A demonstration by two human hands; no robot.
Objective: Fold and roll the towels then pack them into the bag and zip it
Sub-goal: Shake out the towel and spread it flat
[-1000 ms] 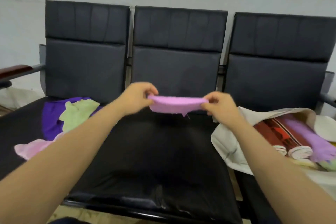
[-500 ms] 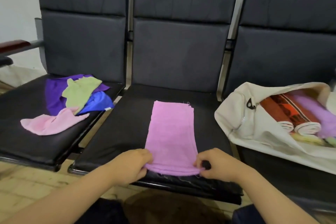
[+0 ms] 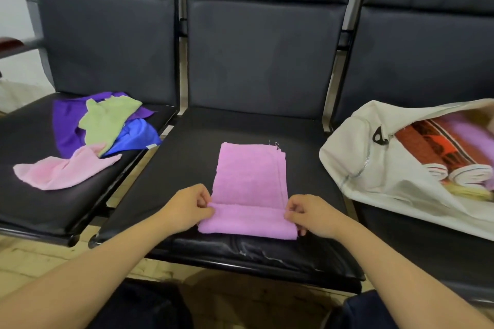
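while the left hand (image 3: 187,211) and right hand (image 3: 310,215) each pinch an end of its turned-over near edge, the lilac towel (image 3: 250,181) lies flat between them on the middle seat (image 3: 192,141). beyond the right hand sits the unzipped cream bag (image 3: 374,168) holding rolled towels (image 3: 454,160)

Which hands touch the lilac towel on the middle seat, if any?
Touching, both. The head view shows the left hand and right hand pinching the folded-over near end of the lilac towel.

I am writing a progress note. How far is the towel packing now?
Done: rolled towels lie in the open bag. In hand: the left hand and right hand pinch the turned-up near end of the pink towel. Left: rolling it, the loose pile on the left seat, zipping.
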